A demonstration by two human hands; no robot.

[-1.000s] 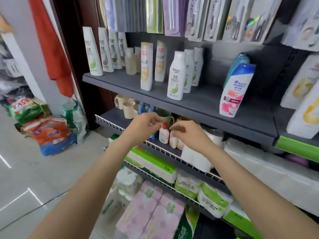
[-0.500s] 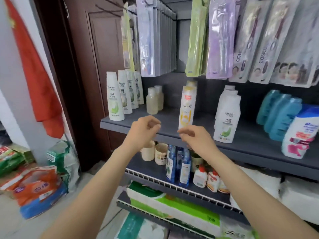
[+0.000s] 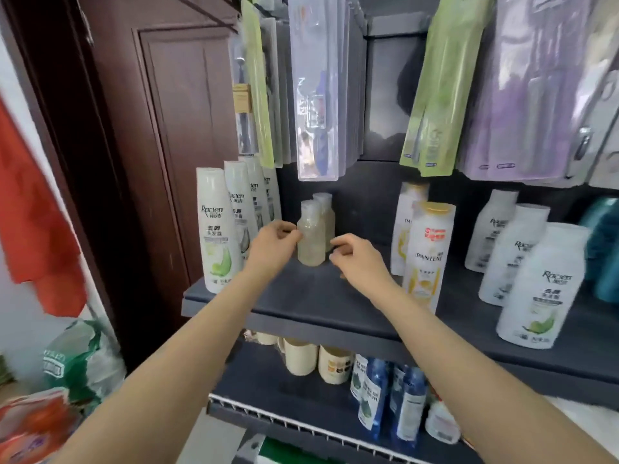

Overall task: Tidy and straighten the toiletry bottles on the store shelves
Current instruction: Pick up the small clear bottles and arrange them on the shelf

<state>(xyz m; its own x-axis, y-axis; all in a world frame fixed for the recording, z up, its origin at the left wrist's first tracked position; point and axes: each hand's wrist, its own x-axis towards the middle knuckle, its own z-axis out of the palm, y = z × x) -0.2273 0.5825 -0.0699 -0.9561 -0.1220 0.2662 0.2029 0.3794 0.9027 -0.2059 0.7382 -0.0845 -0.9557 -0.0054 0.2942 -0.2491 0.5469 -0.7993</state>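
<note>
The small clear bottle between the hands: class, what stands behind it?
Behind the small clear bottle stands a second clear bottle; only its cap and right side show, the rest is covered.

Two small clear bottles (image 3: 311,237), four white shampoo bottles (image 3: 217,229) at left, three more (image 3: 539,286) at right, two yellow-capped bottles (image 3: 427,252), two mugs (image 3: 301,358), two hands (image 3: 273,244).
</note>
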